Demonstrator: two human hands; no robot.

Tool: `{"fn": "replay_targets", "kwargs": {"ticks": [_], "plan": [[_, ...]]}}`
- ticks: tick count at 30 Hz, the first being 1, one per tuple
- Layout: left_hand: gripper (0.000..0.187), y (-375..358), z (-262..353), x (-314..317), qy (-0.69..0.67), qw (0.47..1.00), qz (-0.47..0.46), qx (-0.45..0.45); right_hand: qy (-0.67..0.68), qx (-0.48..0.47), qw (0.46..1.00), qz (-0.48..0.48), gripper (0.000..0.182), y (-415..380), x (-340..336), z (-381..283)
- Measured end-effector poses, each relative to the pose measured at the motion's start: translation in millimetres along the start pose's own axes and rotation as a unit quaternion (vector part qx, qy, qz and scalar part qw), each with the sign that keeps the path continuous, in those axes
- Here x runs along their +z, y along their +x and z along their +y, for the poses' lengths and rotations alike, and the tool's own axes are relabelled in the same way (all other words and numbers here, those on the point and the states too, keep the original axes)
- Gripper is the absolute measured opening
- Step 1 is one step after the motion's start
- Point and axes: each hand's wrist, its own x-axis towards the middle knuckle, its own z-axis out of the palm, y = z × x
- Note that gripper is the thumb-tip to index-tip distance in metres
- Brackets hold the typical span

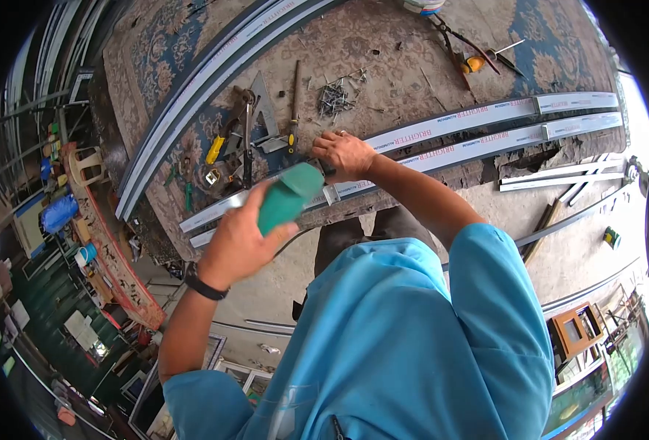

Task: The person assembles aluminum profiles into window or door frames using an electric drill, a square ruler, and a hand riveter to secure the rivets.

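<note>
My left hand (240,238), a black watch on its wrist, is wrapped round a green power drill (289,196) whose nose points down at the near end of a long aluminium profile (456,136) covered in white printed film. My right hand (343,152) presses flat on that profile just beyond the drill, fingers spread over it. A second, similar profile (486,114) lies alongside it. Both rest on a workbench covered with patterned carpet (405,66). The drill's tip is hidden behind its body.
A heap of screws (334,97), a screwdriver (293,110), a metal square (262,110) and yellow-handled pliers (220,143) lie by my hands. More profiles (207,81) run along the bench's far left. Offcuts (559,180) lie on the floor at right.
</note>
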Motion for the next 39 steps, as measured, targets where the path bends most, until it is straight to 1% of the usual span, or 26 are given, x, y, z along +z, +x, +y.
{"fn": "replay_targets", "kwargs": {"ticks": [1, 4, 5, 8, 9, 12, 13, 16, 17, 18, 19, 20, 22, 23, 24, 25, 26, 27, 29, 30, 31, 32, 34, 36, 37, 39], "plan": [[0.078, -5.1, 2.3, 4.7, 0.027, 0.999, -0.034, -0.009, -0.002, 0.0, 1.0, 0.003, 0.066, 1.4, -1.6, -0.1], [0.08, -17.6, -31.7, 16.1, 0.043, 0.998, 0.015, 0.053, 0.005, -0.004, 1.0, 0.002, 0.066, 1.0, -0.3, 1.4], [0.079, -12.0, -44.7, 14.0, -0.012, 0.996, 0.051, 0.066, 0.007, -0.002, 1.0, 0.007, 0.067, 1.9, -0.6, 3.3], [0.073, 8.4, -36.4, -5.9, -0.186, 0.982, -0.015, -0.033, 0.018, 0.002, 1.0, 0.004, 0.069, 0.2, 1.7, -1.7], [0.072, 8.2, -24.6, -4.6, -0.062, 0.997, 0.02, 0.042, 0.018, 0.003, 1.0, 0.002, 0.07, 0.3, 0.4, -2.0], [0.077, -4.6, -15.3, -5.9, 0.055, 0.997, -0.046, 0.032, 0.028, 0.005, 0.999, 0.025, 0.069, -1.1, 3.4, 1.0], [0.078, -13.4, -32.8, -7.4, 0.021, 0.998, -0.012, 0.059, 0.026, 0.003, 0.999, 0.028, 0.068, -1.5, 1.6, 1.7], [0.086, -65.2, -83.1, -34.3, -0.201, 0.975, 0.069, 0.071, 0.036, 0.006, 0.999, 0.015, 0.066, 3.5, -5.4, -2.8], [0.09, -93.8, -90.4, -38.9, -0.379, 0.923, 0.072, -0.01, 0.039, 0.001, 0.999, 0.023, 0.066, 4.0, -4.3, -3.8], [0.092, -115.4, -107.5, -34.5, -0.504, 0.861, 0.055, 0.024, 0.039, 0.0, 0.999, 0.032, 0.065, 5.0, -4.8, -3.0], [0.094, -131.2, -132.5, -23.2, -0.62, 0.782, 0.03, 0.062, 0.045, 0.016, 0.999, 0.004, 0.067, 4.8, -6.0, -3.4], [0.096, -140.3, -150.6, -18.3, -0.723, 0.683, 0.002, 0.101, 0.047, 0.022, 0.999, 0.006, 0.069, 5.9, -8.6, -5.2], [0.101, -147.6, -160.7, -29.4, -0.638, 0.761, 0.101, 0.061, 0.05, 0.036, 0.998, 0.003, 0.074, 5.0, -14.4, -11.1], [0.101, -144.6, -166.4, -35.5, -0.595, 0.791, 0.14, 0.03, 0.067, 0.021, 0.997, 0.031, 0.081, 2.7, -12.4, -9.5], [0.1, -139.0, -174.0, -41.6, -0.549, 0.817, 0.179, -0.002, 0.058, 0.028, 0.995, 0.073, 0.081, 3.1, -15.4, -10.7], [0.099, -130.6, -186.4, -48.6, -0.442, 0.87, 0.202, -0.076, 0.05, 0.038, 0.991, 0.115, 0.082, 1.1, -18.6, -13.4], [0.098, -115.4, -221.3, -45.4, -0.324, 0.906, 0.266, -0.068, 0.041, 0.051, 0.986, 0.156, 0.082, -2.5, -22.5, -15.6], [0.098, -90.8, -279.9, -30.2, -0.2, 0.924, 0.322, -0.054, 0.012, 0.076, 0.975, 0.207, 0.065, -4.3, -32.1, -20.0], [0.099, -46.5, -396.6, -2.3, -0.038, 0.916, 0.395, -0.062, 0.041, 0.176, 0.945, 0.273, 0.051, -14.3, -28.7, -15.5], [0.1, -27.0, -443.9, -2.6, 0.0, 0.905, 0.415, -0.088, 0.052, 0.228, 0.922, 0.309, 0.044, -21.5, -30.1, -13.9], [0.099, -15.9, -458.6, -12.8, -0.01, 0.904, 0.392, -0.171, 0.044, 0.247, 0.913, 0.323, 0.029, -24.9, -39.6, -14.5], [0.098, -10.0, -472.4, -18.8, -0.016, 0.896, 0.363, -0.255, 0.052, 0.27, 0.901, 0.335, 0.024, -28.1, -42.2, -9.7], [0.095, 7.0, -529.7, -4.7, 0.029, 0.873, 0.4, -0.276, 0.017, 0.28, 0.904, 0.322, 0.016, -32.2, -41.1, 0.7], [0.089, 17.9, -530.6, 1.9, 0.003, 0.856, 0.423, -0.297, 0.045, 0.317, 0.903, 0.285, 0.01, -21.1, -44.9, -6.2], [0.086, 16.4, -523.7, 0.9, -0.008, 0.843, 0.436, -0.314, 0.054, 0.311, 0.911, 0.267, 0.01, -13.5, -41.9, -6.6], [0.079, 19.6, -493.6, -4.0, 0.153, 0.839, 0.434, -0.29, 0.022, 0.299, 0.927, 0.226, 0.013, 8.4, -33.6, -6.6]]}}
